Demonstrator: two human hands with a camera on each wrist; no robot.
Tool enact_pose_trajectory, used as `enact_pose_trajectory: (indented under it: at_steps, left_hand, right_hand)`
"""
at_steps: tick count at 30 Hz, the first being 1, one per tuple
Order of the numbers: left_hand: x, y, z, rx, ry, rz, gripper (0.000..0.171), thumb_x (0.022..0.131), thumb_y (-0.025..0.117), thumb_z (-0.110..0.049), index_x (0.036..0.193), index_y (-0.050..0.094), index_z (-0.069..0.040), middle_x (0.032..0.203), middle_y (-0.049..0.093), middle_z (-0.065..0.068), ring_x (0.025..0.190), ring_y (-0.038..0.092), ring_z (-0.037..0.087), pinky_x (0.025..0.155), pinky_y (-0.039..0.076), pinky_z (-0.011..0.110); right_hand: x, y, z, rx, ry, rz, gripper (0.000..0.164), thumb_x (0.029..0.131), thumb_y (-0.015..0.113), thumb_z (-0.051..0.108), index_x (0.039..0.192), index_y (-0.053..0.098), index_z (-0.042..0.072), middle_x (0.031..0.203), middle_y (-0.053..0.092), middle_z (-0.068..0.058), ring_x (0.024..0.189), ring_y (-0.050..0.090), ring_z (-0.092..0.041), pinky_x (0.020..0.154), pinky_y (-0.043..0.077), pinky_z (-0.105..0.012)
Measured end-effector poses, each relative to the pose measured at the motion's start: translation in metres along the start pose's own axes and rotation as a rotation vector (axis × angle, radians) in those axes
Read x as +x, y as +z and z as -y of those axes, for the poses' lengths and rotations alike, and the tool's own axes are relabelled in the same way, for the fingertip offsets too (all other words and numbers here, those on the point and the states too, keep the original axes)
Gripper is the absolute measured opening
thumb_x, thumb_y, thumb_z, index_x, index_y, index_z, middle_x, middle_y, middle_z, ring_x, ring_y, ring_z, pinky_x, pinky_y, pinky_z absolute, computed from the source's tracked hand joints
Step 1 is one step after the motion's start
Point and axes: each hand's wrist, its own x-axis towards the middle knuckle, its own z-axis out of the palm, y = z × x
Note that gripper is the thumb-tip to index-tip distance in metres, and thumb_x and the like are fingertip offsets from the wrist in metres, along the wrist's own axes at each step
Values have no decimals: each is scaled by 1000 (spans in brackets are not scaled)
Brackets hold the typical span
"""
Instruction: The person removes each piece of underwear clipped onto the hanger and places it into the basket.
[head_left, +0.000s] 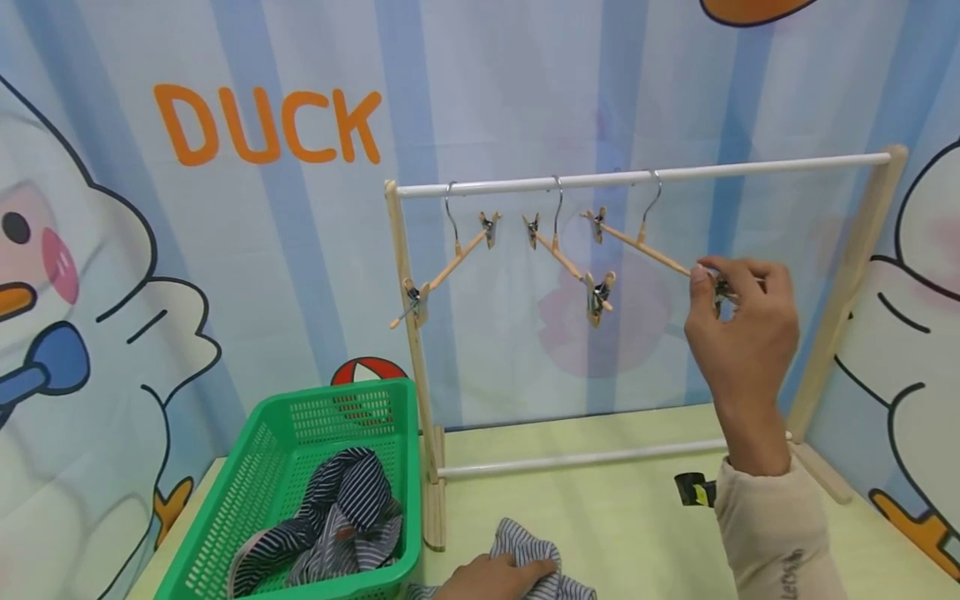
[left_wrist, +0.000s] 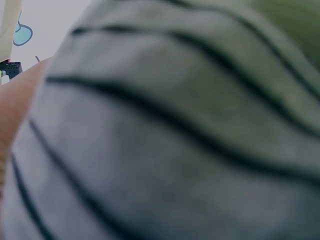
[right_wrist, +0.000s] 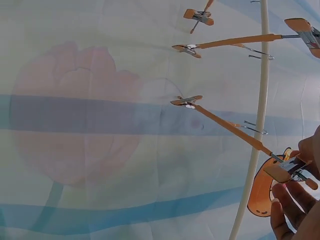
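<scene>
At the right side of the head view, my right hand [head_left: 750, 337] pinches the clip at the near end of a wooden clip hanger [head_left: 663, 258]. This hanger hangs by its metal hook from the white rail. In the right wrist view, the thumb and a finger are at that clip [right_wrist: 279, 173], with the other fingers below it. Low in the head view, my left hand [head_left: 487, 579] holds a grey-and-dark striped cloth [head_left: 525, 540] on the table. The same cloth [left_wrist: 165, 150] fills most of the left wrist view, blurred, hiding the left fingers there.
The rack's white rail [head_left: 510, 185] carries two other clip hangers [head_left: 457, 265] to the left. A green basket [head_left: 258, 442] with striped garments [head_left: 352, 508] stands left of the rack. A small black item [head_left: 693, 490] lies beside the right sleeve.
</scene>
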Motion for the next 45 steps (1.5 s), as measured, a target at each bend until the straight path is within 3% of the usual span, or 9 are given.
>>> enact_pose_trajectory:
  at_steps: [12,23,36,40,43,45]
  left_hand:
    - [-2,-3,-2,1,-8,-34,59,81,72,-54,136,51,-46,107,70,-5,88,66,11,66,53,35]
    - [-7,-8,-2,-14,4,-69,59,78,73,-58,132,53,-50,108,71,-13,89,66,9,69,54,39]
    - [-10,-14,0,-80,4,-88,66,72,78,-57,133,52,-50,112,70,-13,94,65,8,75,56,39]
    - [-13,-17,2,-96,31,-108,65,74,78,-56,133,52,-49,115,69,-12,98,65,8,75,56,37]
    - [-16,-19,3,-95,47,-130,65,74,77,-55,134,52,-48,116,68,-12,100,65,8,76,56,35]
    - [-17,-21,2,-95,45,-134,65,74,77,-55,134,53,-47,116,68,-12,99,65,8,76,56,35]
  right_hand:
    - [-14,10,-2,12,-15,-73,28,98,58,26,115,72,9,107,58,-25,82,55,-34,66,33,-36]
    - [-24,12,-7,4,27,-127,28,97,57,24,121,70,19,114,54,-25,89,57,-33,67,33,-37]
    - [-34,14,-9,15,17,-220,26,97,56,18,116,73,19,120,53,-28,97,51,-39,74,32,-32]
    - [-40,15,-11,42,32,-238,26,96,58,18,115,74,23,123,51,-9,97,49,-34,75,33,-31]
    - [-42,15,-13,72,40,-264,24,95,59,18,112,75,23,129,37,9,96,46,-29,76,32,-30]
    - [-43,16,-13,88,36,-276,22,95,58,18,109,76,20,129,33,13,96,44,-25,77,33,-30]
